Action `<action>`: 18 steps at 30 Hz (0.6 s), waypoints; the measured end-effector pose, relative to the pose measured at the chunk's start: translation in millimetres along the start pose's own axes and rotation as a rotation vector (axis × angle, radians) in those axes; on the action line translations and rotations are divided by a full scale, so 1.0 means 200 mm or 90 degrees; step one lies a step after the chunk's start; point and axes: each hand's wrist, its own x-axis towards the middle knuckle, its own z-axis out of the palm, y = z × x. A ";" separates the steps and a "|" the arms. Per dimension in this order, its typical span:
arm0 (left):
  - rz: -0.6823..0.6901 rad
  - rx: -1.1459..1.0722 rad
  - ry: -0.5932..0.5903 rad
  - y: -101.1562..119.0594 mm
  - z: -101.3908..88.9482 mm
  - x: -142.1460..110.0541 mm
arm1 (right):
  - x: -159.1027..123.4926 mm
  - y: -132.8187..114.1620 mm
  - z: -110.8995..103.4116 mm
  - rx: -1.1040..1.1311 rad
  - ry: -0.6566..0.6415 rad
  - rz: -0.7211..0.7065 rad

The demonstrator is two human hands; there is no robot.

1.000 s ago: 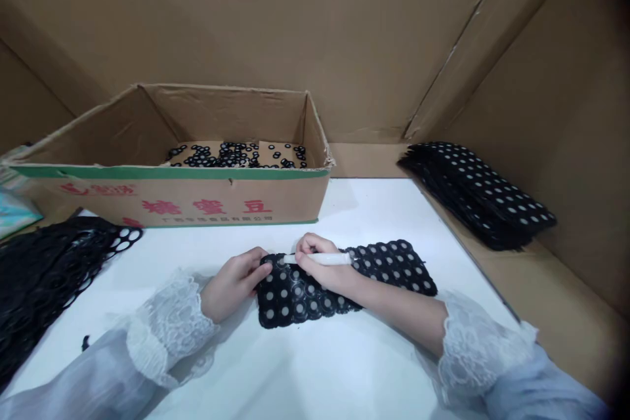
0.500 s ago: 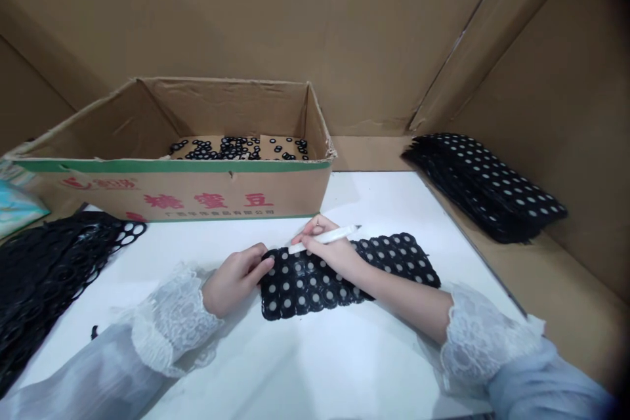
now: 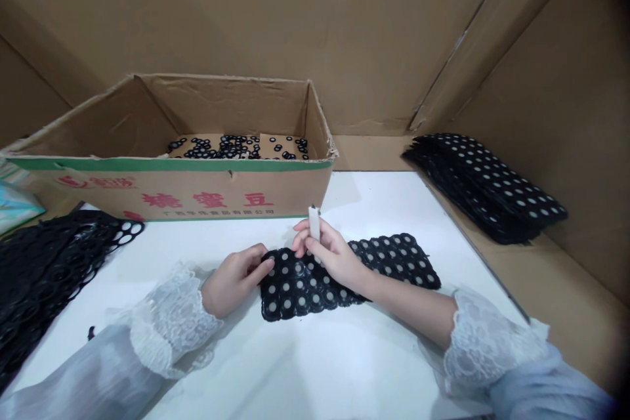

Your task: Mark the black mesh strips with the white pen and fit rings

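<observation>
A black sheet (image 3: 315, 294) with rows of pale round dots lies flat on the white tabletop (image 3: 295, 367). My left hand (image 3: 239, 279) pinches its left edge, thumb on top. Above the sheet's middle, my right hand (image 3: 337, 256) grips a white pen-like tool (image 3: 314, 223), held nearly upright between thumb and fingers. The tool's upper end looks dark; its lower end is hidden in the hand. My right wrist and forearm cover part of the sheet.
Behind stands an open cardboard box (image 3: 236, 189) with many small black rings (image 3: 236, 146) inside. Black perforated sheets (image 3: 49, 269) are heaped at left, near a light-blue package (image 3: 17, 209). At right lies a stack of dotted black sheets (image 3: 487, 184), beside a cardboard wall (image 3: 566, 98).
The white tool has swung from slanting rightward to nearly upright in my right hand. My left hand and the sheet stay almost where they were.
</observation>
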 end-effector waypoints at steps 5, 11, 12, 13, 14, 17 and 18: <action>-0.004 0.018 -0.004 -0.01 0.00 0.00 | -0.03 -0.03 0.01 -0.027 0.014 -0.061; -0.009 0.032 -0.008 0.00 0.00 0.00 | -0.05 -0.01 0.03 -0.130 -0.057 -0.049; -0.009 0.031 -0.010 -0.01 0.00 0.00 | -0.05 -0.02 0.03 -0.127 -0.055 -0.051; -0.008 0.031 -0.011 -0.01 0.00 0.00 | -0.05 -0.02 0.02 -0.120 -0.054 -0.054; -0.006 0.032 -0.011 -0.01 0.00 -0.01 | -0.05 -0.02 0.02 -0.117 -0.054 -0.054; 0.004 0.037 -0.004 -0.02 0.00 -0.01 | -0.04 0.00 0.02 -0.133 -0.053 -0.036; 0.006 0.037 -0.003 -0.02 0.00 -0.01 | -0.04 0.01 0.02 -0.139 -0.054 -0.030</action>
